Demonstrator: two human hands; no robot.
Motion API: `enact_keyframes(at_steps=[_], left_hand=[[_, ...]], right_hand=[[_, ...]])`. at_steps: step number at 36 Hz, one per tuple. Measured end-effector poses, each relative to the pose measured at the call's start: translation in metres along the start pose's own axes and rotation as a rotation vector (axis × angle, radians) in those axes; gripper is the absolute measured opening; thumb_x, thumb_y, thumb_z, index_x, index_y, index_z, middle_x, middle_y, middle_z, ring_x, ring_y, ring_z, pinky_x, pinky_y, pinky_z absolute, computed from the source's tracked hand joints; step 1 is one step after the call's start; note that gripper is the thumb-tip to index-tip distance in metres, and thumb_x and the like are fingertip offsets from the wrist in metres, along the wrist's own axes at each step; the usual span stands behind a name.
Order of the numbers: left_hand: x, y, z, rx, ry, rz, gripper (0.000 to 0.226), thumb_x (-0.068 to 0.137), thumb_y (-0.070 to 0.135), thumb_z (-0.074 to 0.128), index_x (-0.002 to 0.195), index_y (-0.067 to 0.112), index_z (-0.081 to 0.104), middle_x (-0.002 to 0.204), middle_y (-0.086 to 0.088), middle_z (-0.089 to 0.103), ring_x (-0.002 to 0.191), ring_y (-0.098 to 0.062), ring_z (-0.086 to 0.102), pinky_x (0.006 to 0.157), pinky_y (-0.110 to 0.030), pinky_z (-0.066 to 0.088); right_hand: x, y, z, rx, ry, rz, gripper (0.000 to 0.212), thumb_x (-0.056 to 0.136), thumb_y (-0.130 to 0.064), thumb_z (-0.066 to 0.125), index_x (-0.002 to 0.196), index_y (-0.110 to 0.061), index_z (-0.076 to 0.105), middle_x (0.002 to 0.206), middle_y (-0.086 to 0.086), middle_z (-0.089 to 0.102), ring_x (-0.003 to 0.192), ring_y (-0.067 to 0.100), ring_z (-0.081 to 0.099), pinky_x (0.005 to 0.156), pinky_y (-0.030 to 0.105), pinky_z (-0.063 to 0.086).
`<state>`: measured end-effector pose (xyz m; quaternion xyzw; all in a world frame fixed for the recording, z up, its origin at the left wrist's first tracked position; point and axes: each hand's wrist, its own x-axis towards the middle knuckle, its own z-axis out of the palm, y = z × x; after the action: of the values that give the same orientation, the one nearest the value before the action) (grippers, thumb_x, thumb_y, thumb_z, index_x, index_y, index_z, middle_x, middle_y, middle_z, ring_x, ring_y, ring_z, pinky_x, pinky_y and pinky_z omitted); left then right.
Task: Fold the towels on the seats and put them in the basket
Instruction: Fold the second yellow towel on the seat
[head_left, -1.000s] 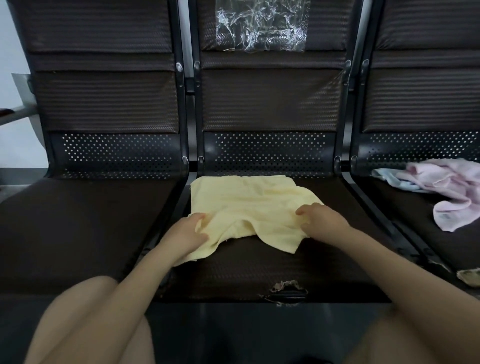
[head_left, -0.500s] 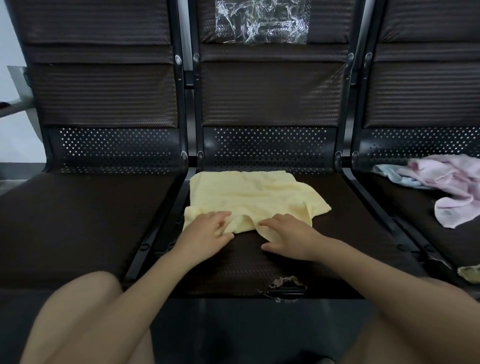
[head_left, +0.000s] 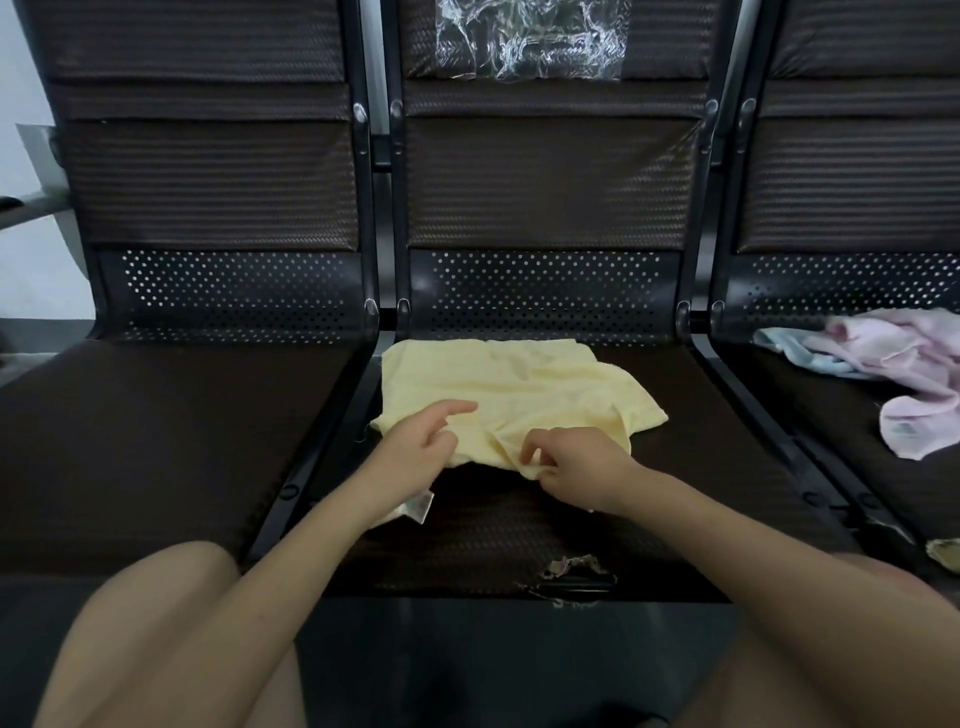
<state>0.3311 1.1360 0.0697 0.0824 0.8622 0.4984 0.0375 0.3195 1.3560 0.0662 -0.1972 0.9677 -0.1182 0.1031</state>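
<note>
A pale yellow towel (head_left: 514, 389) lies partly folded on the middle seat (head_left: 519, 530) of a dark bench. My left hand (head_left: 421, 441) rests on the towel's near left part, index finger stretched out, the other fingers loosely curled. My right hand (head_left: 576, 462) pinches the towel's near edge between thumb and fingers. A pink towel (head_left: 914, 374) and a light blue towel (head_left: 800, 353) lie crumpled together on the right seat. No basket is in view.
The left seat (head_left: 156, 441) is bare. Clear plastic film (head_left: 530, 41) hangs on the middle backrest. The middle seat's front edge is torn (head_left: 566, 571). A small label (head_left: 418, 506) shows beneath my left wrist. My knees fill the bottom corners.
Both hands came together from the towel's sides to its near edge. The right hand went from lying flat to pinching the edge, and the left hand's index finger stretched forward.
</note>
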Motion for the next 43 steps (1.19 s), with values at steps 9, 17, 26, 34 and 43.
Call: enact_keyframes(at_steps=[9,17,26,34,43], left_hand=[[-0.004,0.014,-0.039,0.065,-0.010,0.044,0.019,0.087,0.029,0.068,0.104,0.037,0.071,0.068,0.004,0.048,0.059,-0.003,0.045,0.056,-0.015,0.038],[-0.008,0.013,-0.041,0.103,-0.136,0.008,0.021,0.082,0.030,0.074,0.101,0.039,0.072,0.080,0.005,0.068,0.077,-0.002,0.062,0.076,-0.019,0.048],[-0.016,0.016,-0.029,0.028,-0.179,0.023,0.027,0.090,0.021,0.067,0.110,0.039,0.067,0.058,0.013,0.051,0.057,0.002,0.048,0.062,-0.011,0.041],[0.017,0.024,-0.060,0.067,-0.187,0.032,0.030,0.093,0.024,0.062,0.106,0.050,0.065,0.077,0.001,0.055,0.071,-0.008,0.053,0.068,-0.018,0.044],[0.087,-0.010,-0.058,0.395,-0.051,-0.056,0.033,0.095,0.019,0.057,0.123,0.035,0.060,0.119,0.011,0.056,0.107,-0.005,0.050,0.090,-0.024,0.043]], right_hand=[[-0.001,0.000,-0.025,0.673,0.152,0.149,0.031,0.094,-0.005,0.036,0.093,-0.018,0.063,0.102,-0.004,0.062,0.100,0.011,0.052,0.079,0.019,0.040],[-0.017,0.012,-0.046,0.734,0.074,-0.028,0.014,0.089,-0.034,0.066,0.101,-0.039,0.072,0.081,-0.001,0.064,0.070,0.014,0.051,0.070,0.024,0.041],[-0.022,0.022,-0.061,0.775,0.222,0.055,0.022,0.096,-0.018,0.057,0.102,-0.032,0.073,0.108,-0.025,0.064,0.103,-0.013,0.053,0.080,0.008,0.037],[-0.004,0.039,-0.105,0.656,0.175,0.193,0.019,0.095,-0.025,0.056,0.102,-0.033,0.072,0.106,-0.018,0.060,0.099,0.002,0.052,0.079,0.024,0.040],[0.064,0.075,-0.065,0.402,0.345,0.335,0.021,0.096,-0.020,0.053,0.112,-0.021,0.068,0.107,-0.002,0.065,0.082,0.006,0.052,0.065,0.023,0.041]])
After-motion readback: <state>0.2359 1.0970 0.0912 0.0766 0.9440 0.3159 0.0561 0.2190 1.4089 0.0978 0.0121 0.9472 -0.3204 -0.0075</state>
